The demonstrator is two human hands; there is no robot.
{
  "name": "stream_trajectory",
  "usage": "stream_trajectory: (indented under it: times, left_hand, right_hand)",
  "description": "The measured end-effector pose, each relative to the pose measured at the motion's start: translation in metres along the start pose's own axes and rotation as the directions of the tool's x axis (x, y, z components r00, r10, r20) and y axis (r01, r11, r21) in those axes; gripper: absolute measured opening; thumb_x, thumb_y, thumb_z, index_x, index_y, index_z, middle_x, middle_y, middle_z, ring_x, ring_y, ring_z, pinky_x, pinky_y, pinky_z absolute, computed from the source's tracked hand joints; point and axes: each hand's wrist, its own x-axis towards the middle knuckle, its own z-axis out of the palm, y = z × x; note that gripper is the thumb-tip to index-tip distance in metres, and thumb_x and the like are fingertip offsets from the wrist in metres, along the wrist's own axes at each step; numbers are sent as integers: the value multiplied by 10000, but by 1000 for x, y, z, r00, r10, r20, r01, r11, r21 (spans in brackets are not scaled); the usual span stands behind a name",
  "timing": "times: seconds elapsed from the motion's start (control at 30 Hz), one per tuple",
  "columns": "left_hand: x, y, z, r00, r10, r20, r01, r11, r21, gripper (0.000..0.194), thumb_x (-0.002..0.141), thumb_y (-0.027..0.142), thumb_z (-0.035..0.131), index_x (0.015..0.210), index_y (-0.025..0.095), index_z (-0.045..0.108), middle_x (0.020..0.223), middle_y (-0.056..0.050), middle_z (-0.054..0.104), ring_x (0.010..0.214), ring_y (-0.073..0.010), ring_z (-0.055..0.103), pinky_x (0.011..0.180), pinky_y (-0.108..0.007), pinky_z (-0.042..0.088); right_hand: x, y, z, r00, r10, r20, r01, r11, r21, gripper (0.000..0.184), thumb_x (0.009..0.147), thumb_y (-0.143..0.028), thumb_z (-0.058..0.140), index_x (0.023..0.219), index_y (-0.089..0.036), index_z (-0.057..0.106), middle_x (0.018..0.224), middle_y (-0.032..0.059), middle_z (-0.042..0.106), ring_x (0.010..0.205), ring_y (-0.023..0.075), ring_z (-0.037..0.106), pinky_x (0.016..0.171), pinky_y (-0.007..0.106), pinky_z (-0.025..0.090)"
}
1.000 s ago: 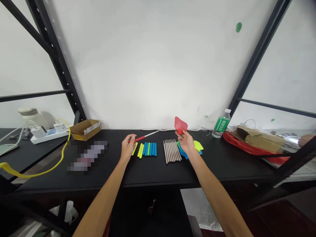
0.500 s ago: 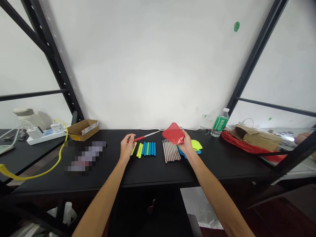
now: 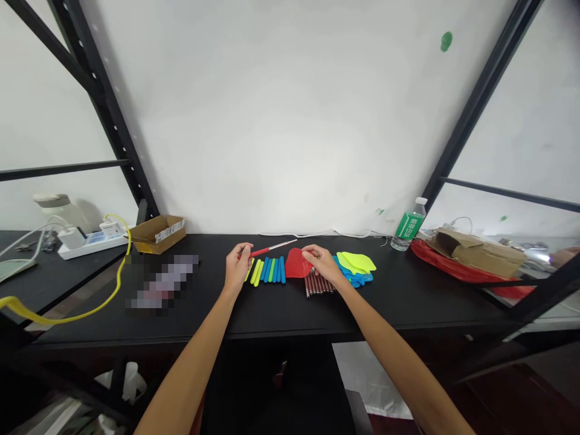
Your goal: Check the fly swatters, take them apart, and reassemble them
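In my left hand point(image 3: 238, 266) is a thin metal rod with a red handle point(image 3: 260, 252), its bare tip pointing right and slightly up. My right hand point(image 3: 321, 264) pinches a red perforated fly swatter head point(image 3: 296, 264) by its upper right edge. The head hangs over part of a row of metal rods point(image 3: 321, 285), hiding their upper ends. Between my hands lies a row of yellow, green and blue handle sleeves point(image 3: 270, 270). Beside my right hand is a pile of yellow swatter heads point(image 3: 356, 261) and blue swatter heads point(image 3: 360, 280).
A water bottle point(image 3: 409, 225) stands at the back right, near a red bag point(image 3: 437, 260) and a torn cardboard piece point(image 3: 480, 252). Back left are an open cardboard box point(image 3: 158, 234), a power strip point(image 3: 93, 246) and a yellow cable point(image 3: 118, 278). Black shelf posts rise on both sides.
The red swatter head has moved left and down and has turned, with my right hand now gripping it from above. More of the yellow and blue pile shows. The view has shifted slightly.
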Motion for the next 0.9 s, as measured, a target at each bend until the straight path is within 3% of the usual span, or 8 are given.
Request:
stream_trajectory:
  times: [0.1,0.2,0.33,0.43,0.57,0.73,0.83,0.9]
  left_hand:
    - [1,-1,0,1000,3,10,-3,1000,-1,295,858,459,626,951,180,644,522,70,381,446,-65,358,416,-164,274]
    - [1,-2,-1,1000,6,12,-6,1000,-4,305,855,468,628,957,181,645,521,66,406,443,-66,360,416,-166,273]
    - [1,-2,-1,1000,-2,6,2,1000,7,309,848,473,630,955,183,648,503,72,401,436,-71,366,416,-169,277]
    - [1,-3,0,1000,-15,25,15,1000,12,312,850,480,628,954,187,647,500,72,412,429,-69,362,415,-171,280]
    - [0,-4,2,995,-27,91,29,999,-16,314,838,484,645,945,189,643,488,78,400,418,-73,372,412,-176,285]
    - [-1,-4,4,987,-37,156,41,999,-23,327,845,494,642,948,183,641,482,78,413,412,-73,388,419,-180,302]
    - [-1,-3,4,993,-5,116,6,1000,-7,324,845,487,644,951,181,652,498,68,439,438,-75,412,437,-180,323]
    - [-1,-2,4,995,6,96,-6,1000,3,320,846,482,644,950,180,657,505,64,443,451,-75,417,447,-181,331]
  right_hand:
    - [3,7,0,998,57,12,-57,997,50,386,747,-327,694,1120,-232,668,816,-12,692,431,76,477,353,183,352]
    - [7,8,-2,984,137,-116,-112,974,195,556,727,-279,672,1276,-248,586,724,-43,665,392,81,469,327,185,340]
    - [11,5,-9,923,272,-271,-127,883,452,556,702,-254,648,1254,-190,618,648,-37,641,431,99,515,334,184,353]
    - [12,2,-14,904,322,-282,-82,776,626,583,653,-190,690,1230,-205,613,704,-33,675,472,93,542,376,179,418]
    - [12,0,-17,911,322,-256,-17,651,759,652,600,-71,713,1200,-277,560,786,-49,706,608,124,648,554,248,573]
    - [15,-1,-19,901,338,-273,26,585,811,372,639,-65,661,958,-241,590,816,-36,710,717,149,685,614,270,595]
    - [17,0,-22,859,394,-327,59,557,828,174,710,-191,686,860,-208,600,828,3,715,710,149,673,528,224,547]
    - [17,1,-23,839,393,-376,79,596,799,175,731,-285,719,841,-199,613,841,28,720,718,165,671,493,225,523]
